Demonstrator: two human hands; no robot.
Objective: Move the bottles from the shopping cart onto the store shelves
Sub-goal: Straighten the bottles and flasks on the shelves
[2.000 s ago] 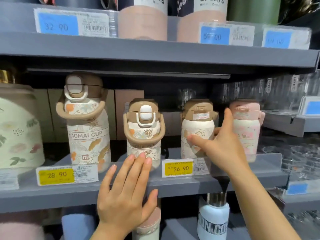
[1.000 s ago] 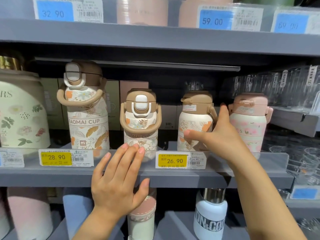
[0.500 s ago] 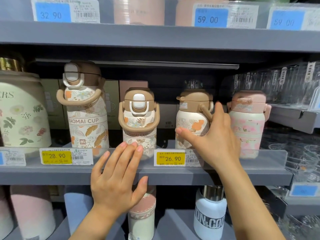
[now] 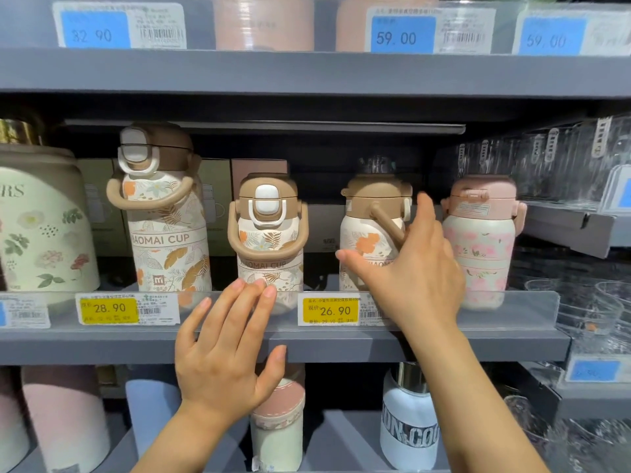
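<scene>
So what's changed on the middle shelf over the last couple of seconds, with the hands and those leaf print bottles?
The right hand has turned the third leaf-print bottle about its upright axis: its carry handle, earlier tucked behind the hand, now shows at the front right, and the label has swung left. Thumb and fingers stay wrapped around its body. The left hand stays open against the shelf edge. The tall bottle, the small centre bottle and the pink bottle have not moved.

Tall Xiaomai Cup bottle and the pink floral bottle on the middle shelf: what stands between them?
In the head view, between the tall bottle and the pink floral bottle stand two short brown-lidded floral bottles; the right hand grips the right one.
</scene>
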